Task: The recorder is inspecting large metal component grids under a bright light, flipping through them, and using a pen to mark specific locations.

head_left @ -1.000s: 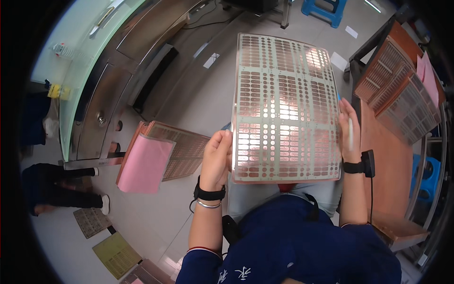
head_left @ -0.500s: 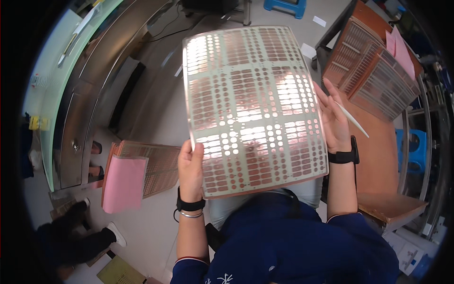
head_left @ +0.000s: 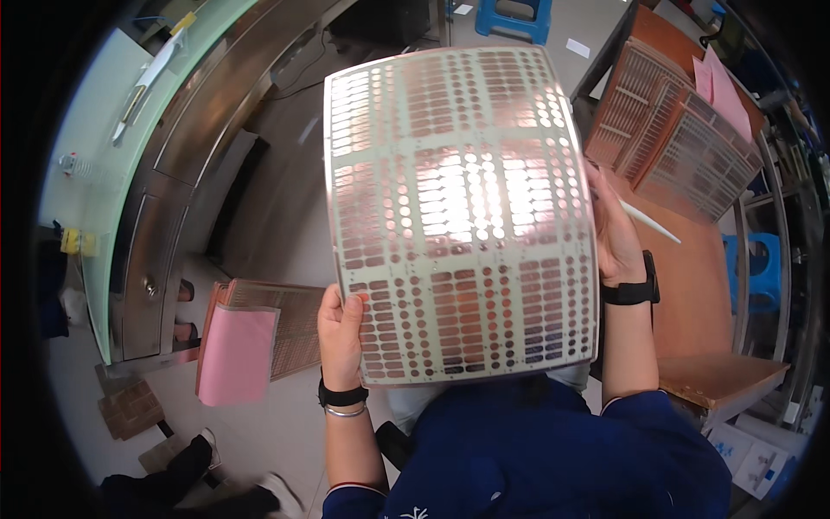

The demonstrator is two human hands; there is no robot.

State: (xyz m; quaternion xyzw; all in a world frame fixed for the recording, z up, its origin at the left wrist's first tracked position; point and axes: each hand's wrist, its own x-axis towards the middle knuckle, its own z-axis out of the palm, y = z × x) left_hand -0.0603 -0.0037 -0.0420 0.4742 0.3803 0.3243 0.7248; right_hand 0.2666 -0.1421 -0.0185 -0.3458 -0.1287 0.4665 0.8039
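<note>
Panel between left hand, pinching its lower left edge; right hand, holding stick

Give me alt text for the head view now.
A shiny patterned panel is gripped by a person's left hand; the right hand, carrying a white stick, is at its right edge. Other panels and pink sheets flank it.

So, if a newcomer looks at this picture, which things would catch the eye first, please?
Most likely the large patterned panel in the centre, its middle shining white, with the left hand gripping its left edge and the right hand at its right edge. Next, perhaps, the pale pointed tool sticking out beside the right hand, then the pink sheet against the patterned boards at left.
</note>
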